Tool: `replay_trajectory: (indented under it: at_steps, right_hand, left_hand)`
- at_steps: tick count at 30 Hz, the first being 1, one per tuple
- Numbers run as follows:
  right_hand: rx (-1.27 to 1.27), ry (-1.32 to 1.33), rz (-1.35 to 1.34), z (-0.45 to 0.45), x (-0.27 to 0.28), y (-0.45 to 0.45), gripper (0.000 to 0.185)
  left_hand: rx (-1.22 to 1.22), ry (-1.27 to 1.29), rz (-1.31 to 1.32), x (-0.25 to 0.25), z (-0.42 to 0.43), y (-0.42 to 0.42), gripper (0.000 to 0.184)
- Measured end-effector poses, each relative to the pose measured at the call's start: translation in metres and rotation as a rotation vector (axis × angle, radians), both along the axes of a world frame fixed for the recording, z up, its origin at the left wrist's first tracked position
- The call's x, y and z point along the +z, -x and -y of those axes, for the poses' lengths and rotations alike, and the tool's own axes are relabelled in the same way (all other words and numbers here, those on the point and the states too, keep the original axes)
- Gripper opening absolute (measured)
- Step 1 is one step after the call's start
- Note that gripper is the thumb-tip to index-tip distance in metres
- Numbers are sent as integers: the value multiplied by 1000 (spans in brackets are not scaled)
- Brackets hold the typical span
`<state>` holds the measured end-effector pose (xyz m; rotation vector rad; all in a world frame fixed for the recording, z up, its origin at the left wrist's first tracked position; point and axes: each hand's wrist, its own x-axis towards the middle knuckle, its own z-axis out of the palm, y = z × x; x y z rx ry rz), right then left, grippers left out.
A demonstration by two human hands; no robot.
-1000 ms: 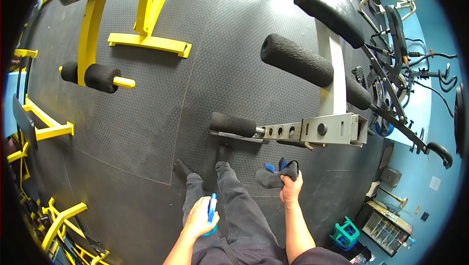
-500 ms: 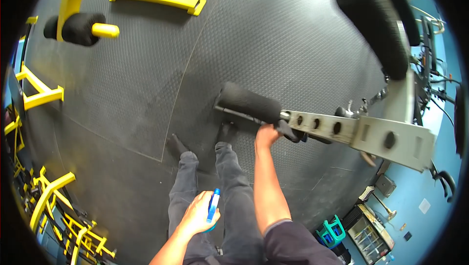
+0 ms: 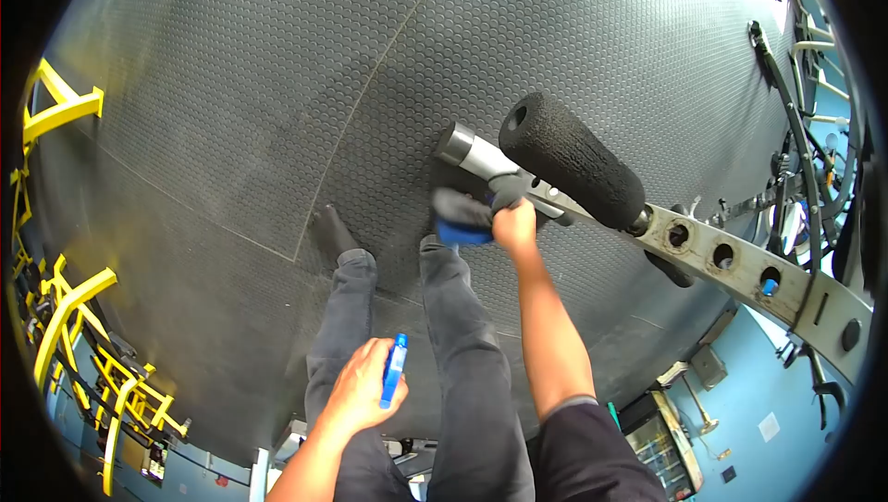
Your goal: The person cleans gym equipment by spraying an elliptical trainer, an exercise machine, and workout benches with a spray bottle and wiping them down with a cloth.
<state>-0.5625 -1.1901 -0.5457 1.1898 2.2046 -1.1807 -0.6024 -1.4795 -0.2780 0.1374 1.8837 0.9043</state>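
Note:
My right hand (image 3: 514,224) reaches down and is closed on a dark grey cloth (image 3: 462,209), whose blue part (image 3: 462,234) hangs beside it. The cloth lies against a pale metal tube (image 3: 490,161) with a dark end cap, low on the machine. My left hand (image 3: 367,386) is over my legs, wrapped round a blue spray bottle (image 3: 394,372); the lower part of the bottle is hidden. Above and right of my right hand is a black foam roller (image 3: 572,160), fixed to a grey metal bar with holes (image 3: 708,250).
Yellow gym frames (image 3: 69,317) stand along the left. Black textured mat flooring (image 3: 231,95) runs beneath, with my feet on it. More machine arms (image 3: 795,113) and a blue wall (image 3: 749,409) are on the right, with a glass-fronted cabinet (image 3: 661,442) low down.
My right hand has moved with the cloth from the right of my legs to the machine's lower tube. The view has shifted closer to the roller and bar. My left hand keeps the bottle.

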Motion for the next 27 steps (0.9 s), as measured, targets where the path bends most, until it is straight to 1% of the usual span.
replay_trajectory:
  at_steps: [1,2,3,5,6,7,9,10,11,13,14,15,16,17,18,19,21,23,24,25,27]
  right_hand:
    - [396,-363,-111,16,71,23,35]
    - [608,-497,-186,18,125,44,37]
    - [819,-625,-267,18,155,55,38]
    - [1015,-923,-184,0,161,51,42]
    - [1039,-930,5,-19,143,43,42]
    - [1170,-1087,77,-57,96,7,51]
    - [1626,-1206,383,-46,103,27,60]
    - [1582,-937,600,-34,90,36,63]
    - [1538,-1053,638,-28,58,32,61]
    - [1591,-1112,528,-32,-17,7,59]
    - [1617,-1082,471,-33,-49,-4,52]
    - [1497,-947,451,-26,-58,2,49]
    - [1342,-645,518,-8,-38,35,45]
    - [1168,-358,591,13,-5,63,42]
    - [980,-215,556,19,-2,50,40]
    - [786,-90,508,23,5,42,38]
    - [487,135,426,43,73,48,33]
    - [506,150,238,51,124,38,28]
    - [325,273,275,59,158,40,26]
    - [143,396,301,68,195,46,23]
    - [-62,606,194,82,254,51,32]
  left_hand:
    - [10,8,12,0,3,-2,42]
    - [20,4,10,3,3,0,41]
    - [36,4,12,6,4,1,41]
    - [51,-64,0,10,7,4,43]
    - [70,-65,-8,11,9,6,43]
    - [90,-84,-6,9,10,8,43]
    - [128,-97,6,-1,15,9,44]
    - [159,-66,3,-8,18,8,41]
    - [190,-37,9,-12,20,3,38]
    - [240,1,18,-19,24,-2,37]
    - [242,-3,3,-21,28,-5,37]
    - [237,-5,-13,-23,32,-7,37]
    - [234,-7,-5,-24,37,-9,38]
    - [235,-9,15,-24,40,-11,38]
    - [259,-20,18,-25,40,-12,38]
    - [282,-38,12,-25,39,-12,38]
    - [249,-62,31,-22,37,-13,38]
    - [244,-107,16,-13,34,-5,39]
    - [230,-177,-2,-2,33,6,44]
    - [219,-199,-28,12,33,19,44]
    - [227,-316,51,44,34,43,50]
